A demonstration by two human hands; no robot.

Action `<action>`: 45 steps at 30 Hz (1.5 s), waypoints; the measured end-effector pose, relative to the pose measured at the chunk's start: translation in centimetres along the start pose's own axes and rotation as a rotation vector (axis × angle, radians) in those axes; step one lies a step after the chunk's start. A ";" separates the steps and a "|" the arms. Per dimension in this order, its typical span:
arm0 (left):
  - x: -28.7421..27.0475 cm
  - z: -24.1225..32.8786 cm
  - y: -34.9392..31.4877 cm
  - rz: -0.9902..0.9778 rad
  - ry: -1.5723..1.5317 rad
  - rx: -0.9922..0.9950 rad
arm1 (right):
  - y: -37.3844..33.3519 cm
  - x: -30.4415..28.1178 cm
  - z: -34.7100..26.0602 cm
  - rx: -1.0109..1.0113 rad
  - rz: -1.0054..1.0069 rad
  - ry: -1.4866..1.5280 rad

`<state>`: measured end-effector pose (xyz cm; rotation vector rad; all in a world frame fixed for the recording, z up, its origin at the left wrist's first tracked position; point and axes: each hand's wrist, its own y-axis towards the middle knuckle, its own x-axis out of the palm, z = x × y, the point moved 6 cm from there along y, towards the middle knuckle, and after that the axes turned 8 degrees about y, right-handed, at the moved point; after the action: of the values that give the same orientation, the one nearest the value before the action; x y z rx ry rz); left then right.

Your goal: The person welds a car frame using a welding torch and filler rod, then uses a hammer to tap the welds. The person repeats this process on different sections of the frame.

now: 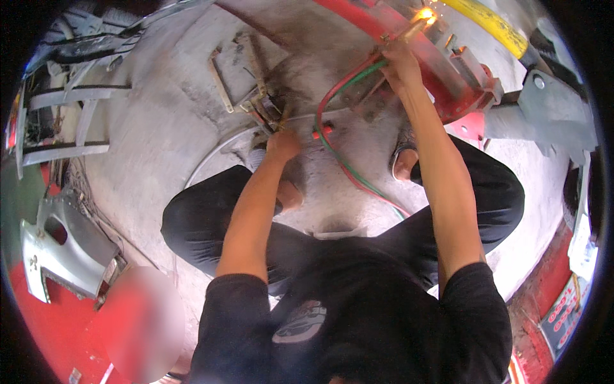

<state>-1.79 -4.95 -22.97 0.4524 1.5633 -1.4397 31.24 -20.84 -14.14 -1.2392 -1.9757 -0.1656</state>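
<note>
My right hand (401, 61) is closed round a gas torch (412, 31), with a red hose (322, 105) and a green hose (368, 73) trailing back from it. At the torch's tip a bright orange flame (426, 15) with sparks burns by the red steel beam (441, 64). Low over the floor, my left hand (284, 145) is curled shut; it is slightly blurred, and what it grips is hard to make out. Just beyond those fingers lie dark narrow tools (263, 118) and an angular, rusty metal frame (220, 80).
A small red object (323, 132) lies between my feet. Beyond the beam runs a yellow bar (492, 27), and a grey steel arm (543, 118) stands at the right. Silver car-body panels (77, 246) and curved metal bars (80, 96) are along the left.
</note>
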 end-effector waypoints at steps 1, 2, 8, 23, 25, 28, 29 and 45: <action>1.0 -0.4 0.9 0.028 -0.033 -0.021 | -1.7 1.4 -0.3 0.036 -0.022 -0.029; 3.2 -1.2 2.0 0.062 -0.075 -0.055 | -3.7 4.2 -0.8 0.079 -0.057 -0.063; 9.8 3.9 1.6 0.213 -0.176 -0.058 | -17.8 5.7 -8.0 0.125 0.013 -0.207; 2.4 4.3 1.7 0.549 -0.305 0.151 | -32.7 12.7 -14.6 0.356 -0.130 -0.042; -3.0 7.1 -2.4 0.138 -0.338 0.077 | -34.4 11.3 -15.7 0.268 -0.098 -0.098; -3.5 3.9 -1.5 0.152 -0.285 0.025 | -34.8 13.0 -16.8 0.164 -0.157 -0.147; -4.0 2.7 -1.5 0.187 -0.275 0.037 | -34.9 13.6 -17.3 0.105 -0.162 -0.145; -21.7 5.8 -15.3 0.071 -1.571 -0.020 | -27.3 23.8 -30.9 -0.465 -0.284 -0.509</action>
<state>-0.71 -7.24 4.11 -0.5755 0.2576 -1.1236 20.78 -32.95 30.67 -1.3734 -2.6620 -0.5180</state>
